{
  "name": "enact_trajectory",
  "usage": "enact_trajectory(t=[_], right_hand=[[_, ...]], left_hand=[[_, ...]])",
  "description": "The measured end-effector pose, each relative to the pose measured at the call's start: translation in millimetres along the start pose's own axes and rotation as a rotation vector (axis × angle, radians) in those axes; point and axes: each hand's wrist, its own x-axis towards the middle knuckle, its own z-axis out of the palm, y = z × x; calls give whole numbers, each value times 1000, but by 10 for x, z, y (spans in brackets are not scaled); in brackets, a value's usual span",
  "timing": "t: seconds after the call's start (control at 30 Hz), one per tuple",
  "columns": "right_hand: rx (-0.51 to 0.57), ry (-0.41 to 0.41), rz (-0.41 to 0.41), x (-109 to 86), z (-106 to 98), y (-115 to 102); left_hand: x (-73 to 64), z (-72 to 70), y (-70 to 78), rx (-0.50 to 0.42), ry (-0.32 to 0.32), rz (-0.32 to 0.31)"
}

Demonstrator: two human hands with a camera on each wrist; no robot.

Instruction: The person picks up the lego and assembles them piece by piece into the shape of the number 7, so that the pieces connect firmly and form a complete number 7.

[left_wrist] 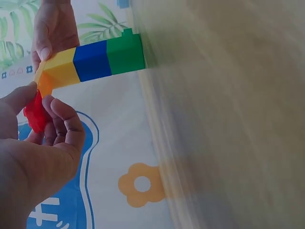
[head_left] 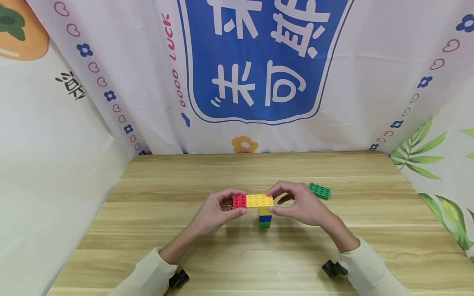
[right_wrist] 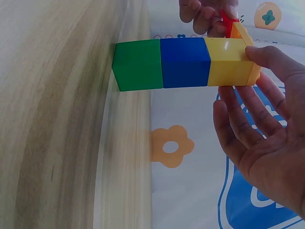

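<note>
A small tower stands upright on the wooden table, with a green brick (right_wrist: 138,65) at the bottom, a blue brick (right_wrist: 185,62) above it and a yellow brick (right_wrist: 228,62) on top. Across its top lies a thin yellow plate (head_left: 257,200) that reaches out to the left. The left hand (head_left: 212,213) pinches a red brick (head_left: 239,201) at the plate's free left end, thumb in front and fingers behind. At the tower end, the right hand (head_left: 307,205) holds the plate between thumb and fingertips. Whether the red brick is joined to the plate cannot be told.
Behind the right hand lies a loose green brick (head_left: 319,191) on the table (head_left: 159,230). A printed cloth (head_left: 340,123) hangs along the table's back edge. Black devices (head_left: 179,278) sit at both wrists.
</note>
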Motion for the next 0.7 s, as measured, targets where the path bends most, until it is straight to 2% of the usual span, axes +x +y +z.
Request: enact_trajectory(t=[0.4, 0.7], right_hand=[[-6, 3, 12, -5, 9, -8], [-2, 6, 7, 3, 10, -26]], left_hand=[[28, 19, 7, -25, 24, -58], [49, 50, 20, -34, 47, -69]])
